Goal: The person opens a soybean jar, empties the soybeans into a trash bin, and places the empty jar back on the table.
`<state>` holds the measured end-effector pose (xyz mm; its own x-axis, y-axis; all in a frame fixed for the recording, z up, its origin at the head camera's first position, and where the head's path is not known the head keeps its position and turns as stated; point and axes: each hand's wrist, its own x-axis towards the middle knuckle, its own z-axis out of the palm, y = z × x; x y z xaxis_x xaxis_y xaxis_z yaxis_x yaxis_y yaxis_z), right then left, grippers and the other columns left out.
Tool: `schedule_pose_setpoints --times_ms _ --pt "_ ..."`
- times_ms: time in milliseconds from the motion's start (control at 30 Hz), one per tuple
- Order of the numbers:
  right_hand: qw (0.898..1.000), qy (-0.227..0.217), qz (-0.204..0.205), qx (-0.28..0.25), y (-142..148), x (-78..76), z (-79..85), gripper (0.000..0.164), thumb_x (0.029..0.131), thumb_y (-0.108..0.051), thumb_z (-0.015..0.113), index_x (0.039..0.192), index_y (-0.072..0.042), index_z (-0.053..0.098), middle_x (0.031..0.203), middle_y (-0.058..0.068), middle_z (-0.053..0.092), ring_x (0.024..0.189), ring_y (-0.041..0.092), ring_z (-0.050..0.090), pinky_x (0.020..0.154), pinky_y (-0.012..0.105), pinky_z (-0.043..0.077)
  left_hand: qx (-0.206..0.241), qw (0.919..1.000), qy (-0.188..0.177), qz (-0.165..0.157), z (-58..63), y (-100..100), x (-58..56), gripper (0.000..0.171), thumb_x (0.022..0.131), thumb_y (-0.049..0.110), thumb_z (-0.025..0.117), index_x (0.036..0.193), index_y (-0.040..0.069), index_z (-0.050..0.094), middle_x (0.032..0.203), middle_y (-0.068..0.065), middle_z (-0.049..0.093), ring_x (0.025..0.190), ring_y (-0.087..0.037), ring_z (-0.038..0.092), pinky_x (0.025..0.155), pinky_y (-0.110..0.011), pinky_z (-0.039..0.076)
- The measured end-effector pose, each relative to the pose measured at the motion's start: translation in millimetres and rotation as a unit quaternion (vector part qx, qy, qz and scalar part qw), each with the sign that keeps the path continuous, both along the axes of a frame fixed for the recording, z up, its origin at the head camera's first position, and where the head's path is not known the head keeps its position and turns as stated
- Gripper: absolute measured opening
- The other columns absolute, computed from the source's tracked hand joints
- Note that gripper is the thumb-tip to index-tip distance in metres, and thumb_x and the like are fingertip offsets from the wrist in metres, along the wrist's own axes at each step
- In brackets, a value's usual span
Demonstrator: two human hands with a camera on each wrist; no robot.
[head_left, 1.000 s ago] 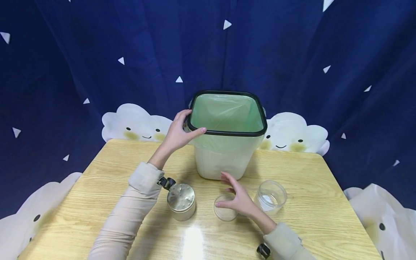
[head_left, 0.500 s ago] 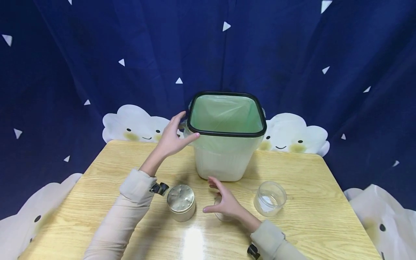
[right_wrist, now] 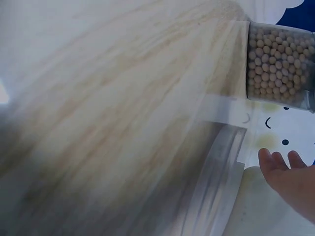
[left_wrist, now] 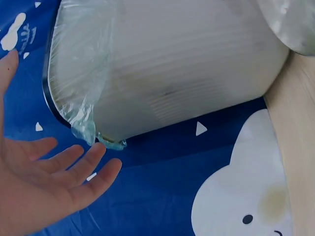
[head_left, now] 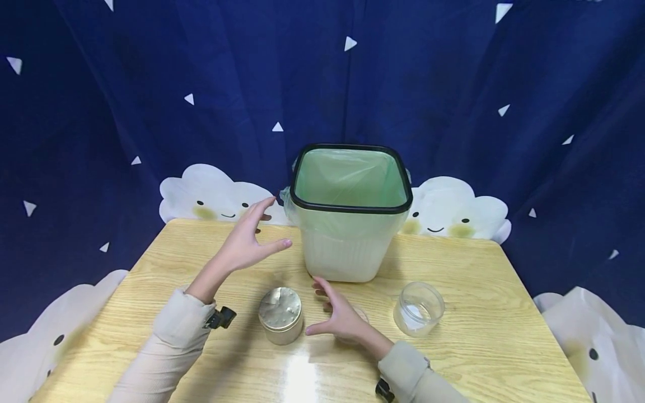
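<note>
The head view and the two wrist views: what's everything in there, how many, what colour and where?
bin: 1, whitish with a black rim, rear middle of the table
liner: 1, translucent green, inside the bin, its edge bunched outside
silver-lidded jar: 1, left of the right hand; apparently the one showing beige bean-like balls, too many to count
open jar: 1, clear, right of the right hand
round disc: 1, clear, mostly hidden by the right hand
table: 1, light wood
curtain: dark blue, white triangles and clouds, behind
black wrist devices: 2, at the cuffs
sleeves: 2, cream
left hand: 1, left of the bin
right hand: 1, before the bin
</note>
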<state>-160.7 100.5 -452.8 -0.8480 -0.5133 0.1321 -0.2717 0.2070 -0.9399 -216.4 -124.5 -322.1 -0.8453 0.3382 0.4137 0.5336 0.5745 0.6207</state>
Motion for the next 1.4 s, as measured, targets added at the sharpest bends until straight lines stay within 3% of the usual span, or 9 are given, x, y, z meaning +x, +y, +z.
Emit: schedule_pose_setpoints --times_ms 133,367,433,633,933,1100,1400 --pt "1.0 -0.004 0.006 -0.002 -5.3 -1.7 -4.0 0.103 0.063 -0.006 0.082 0.142 0.001 0.017 0.135 0.027 0.032 0.12 0.048 0.034 0.095 0.058 0.031 -0.021 0.9997 -0.003 -0.01 -5.1 -10.7 10.8 0.087 0.071 0.03 0.076 0.14 0.007 0.03 0.137 -0.014 0.037 0.112 -0.03 0.046 0.082 -0.047 0.044" --pt "1.0 0.003 0.006 0.027 -12.6 -15.5 -39.5 0.111 0.06 -0.019 0.085 0.145 -0.012 0.015 0.139 0.022 0.03 0.124 0.038 0.034 0.098 0.05 0.033 -0.032 0.9988 0.005 -0.035 -20.2 -27.5 25.4 0.088 0.069 0.027 0.078 0.139 0.003 0.031 0.134 -0.017 0.039 0.111 -0.031 0.047 0.08 -0.046 0.045" --pt "1.0 0.006 0.007 0.027 -15.2 -16.8 -42.7 0.111 0.059 -0.019 0.086 0.145 -0.012 0.016 0.139 0.022 0.03 0.124 0.038 0.034 0.097 0.05 0.033 -0.034 0.9987 0.005 -0.038 -25.0 -31.6 30.0 0.089 0.068 0.027 0.079 0.139 0.004 0.031 0.134 -0.016 0.039 0.111 -0.03 0.047 0.08 -0.046 0.045" --pt "0.999 0.004 0.007 0.04 -22.2 -17.5 -44.4 0.11 0.058 -0.021 0.086 0.144 -0.009 0.018 0.139 0.019 0.032 0.124 0.034 0.036 0.098 0.046 0.034 -0.028 0.999 0.006 -0.035 -37.1 -41.9 42.5 0.09 0.066 0.025 0.081 0.138 0.004 0.033 0.134 -0.016 0.04 0.111 -0.029 0.047 0.08 -0.046 0.045" --pt "0.997 0.025 0.035 0.057 -33.1 -22.0 -50.0 0.111 0.057 -0.019 0.087 0.142 0.0 0.018 0.137 0.012 0.037 0.125 0.024 0.036 0.101 0.038 0.031 -0.029 0.9991 0.007 -0.032 -52.9 -53.4 52.2 0.088 0.065 0.023 0.082 0.136 0.003 0.035 0.132 -0.015 0.042 0.108 -0.03 0.049 0.077 -0.045 0.047" --pt "0.997 0.039 0.041 0.055 -41.4 -23.6 -54.2 0.11 0.054 -0.021 0.088 0.14 -0.005 0.022 0.134 0.006 0.043 0.122 0.019 0.04 0.104 0.038 0.027 -0.024 0.9992 0.001 -0.031 -59.0 -55.4 55.0 0.087 0.065 0.022 0.082 0.136 0.003 0.036 0.133 -0.015 0.041 0.108 -0.03 0.05 0.076 -0.044 0.047" --pt "0.997 0.027 0.021 0.063 -49.5 -22.2 -54.2 0.104 0.05 -0.021 0.09 0.136 -0.012 0.031 0.123 0.0 0.053 0.112 0.015 0.049 0.099 0.035 0.034 -0.018 0.9992 0.009 -0.033 -65.9 -58.5 54.9 0.086 0.065 0.021 0.082 0.136 0.002 0.036 0.131 -0.015 0.043 0.107 -0.03 0.051 0.074 -0.043 0.048"
